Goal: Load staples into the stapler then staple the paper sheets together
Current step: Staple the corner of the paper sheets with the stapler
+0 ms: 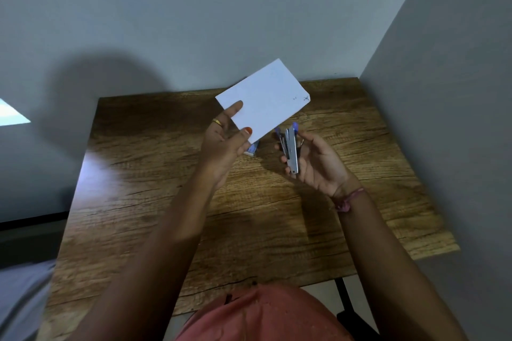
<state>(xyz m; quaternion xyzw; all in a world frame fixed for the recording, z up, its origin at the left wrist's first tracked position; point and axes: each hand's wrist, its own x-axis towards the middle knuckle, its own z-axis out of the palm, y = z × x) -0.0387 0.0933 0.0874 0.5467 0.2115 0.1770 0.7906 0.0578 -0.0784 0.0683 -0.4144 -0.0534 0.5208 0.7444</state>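
Above wooden table (pixel 166 202), left hand (pixel 224 144) pinches white paper sheets (pixel 263 99); right hand (pixel 315 160) grips silver-blue stapler (pixel 291 149).

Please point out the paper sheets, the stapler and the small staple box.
paper sheets (pixel 266 99): head view, middle of the white face.
stapler (pixel 291 151): head view, its metal body.
staple box (pixel 252 148): head view, visible end under the sheets.

A plain room, likely in a home or a small office: a small wood-grain surface (pixel 166 202) on thin black legs (pixel 345 299) stands pushed into a corner of bare grey-blue walls (pixel 194 22). Which of the two it is cannot be told.
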